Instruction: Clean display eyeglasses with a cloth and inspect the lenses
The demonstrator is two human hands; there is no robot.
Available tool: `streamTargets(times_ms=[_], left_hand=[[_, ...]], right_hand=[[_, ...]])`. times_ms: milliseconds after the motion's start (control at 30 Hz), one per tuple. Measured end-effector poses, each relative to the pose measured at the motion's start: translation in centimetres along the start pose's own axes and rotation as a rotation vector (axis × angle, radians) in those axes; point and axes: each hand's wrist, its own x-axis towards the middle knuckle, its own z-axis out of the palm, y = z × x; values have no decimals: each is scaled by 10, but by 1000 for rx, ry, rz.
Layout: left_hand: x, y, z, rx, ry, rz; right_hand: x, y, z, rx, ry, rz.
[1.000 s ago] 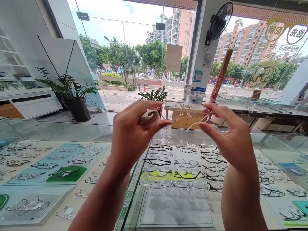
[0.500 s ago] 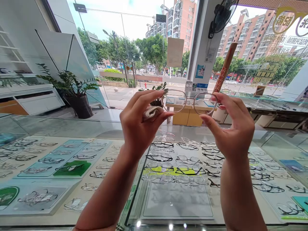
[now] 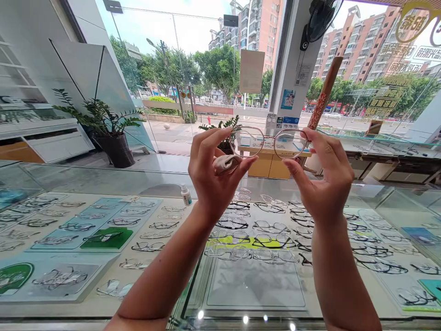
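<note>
Held up at eye height above the counter is a pair of eyeglasses (image 3: 269,136) with thin, round, pinkish-brown rims and clear lenses. My left hand (image 3: 217,170) pinches the left rim between thumb and fingers. Tucked in that same palm is a crumpled pale cloth (image 3: 226,163). My right hand (image 3: 322,172) grips the outer edge of the right rim, thumb below and fingers above. The temples are mostly hidden behind the lenses and fingers.
Below my arms, a glass display counter (image 3: 255,287) holds many eyeglass frames in rows. A small white bottle (image 3: 186,195) stands on the glass beyond my left forearm. Further off are a potted plant (image 3: 113,147), a yellow-fronted cabinet (image 3: 268,166) and a wall fan (image 3: 322,23).
Both hands have shifted with the eyeglasses, the left hand to the right and the right hand slightly left. The white bottle has come into sight past my left arm.
</note>
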Motion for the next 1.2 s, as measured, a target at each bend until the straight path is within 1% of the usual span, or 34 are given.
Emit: streamTargets(times_ms=[100, 167, 267, 467, 600, 700, 800, 867, 967, 1067, 1133, 1200], left_hand=[[1, 7, -2, 46, 27, 48], [1, 7, -2, 48, 28, 44], [-1, 0, 0, -2, 9, -4], [-2, -20, 6, -92, 39, -29], [0, -19, 4, -136, -39, -129], [3, -9, 0, -154, -121, -223], [6, 2, -6, -146, -190, -256], [8, 8, -9, -123, -198, -246], [8, 10, -11, -82, -170, -220], [6, 5, -10, -55, -108, -146], [3, 0, -7, -55, -55, -84], [0, -4, -4, -68, -21, -58]], right_hand=[[0, 5, 3, 60, -9, -6], [0, 7, 5, 73, -14, 1], [-1, 7, 5, 71, -21, 8], [-4, 0, 2, 48, 13, -34], [-6, -6, -3, 19, 11, -40], [-4, -8, -6, 43, 2, -24], [-1, -8, -8, 37, -10, -4], [1, -8, -9, 21, -18, 6], [1, -8, -10, 27, -15, 6], [-1, -8, -9, 39, 6, -17], [-4, -8, -7, 8, 31, -27], [-6, -8, -5, -39, 56, -34]])
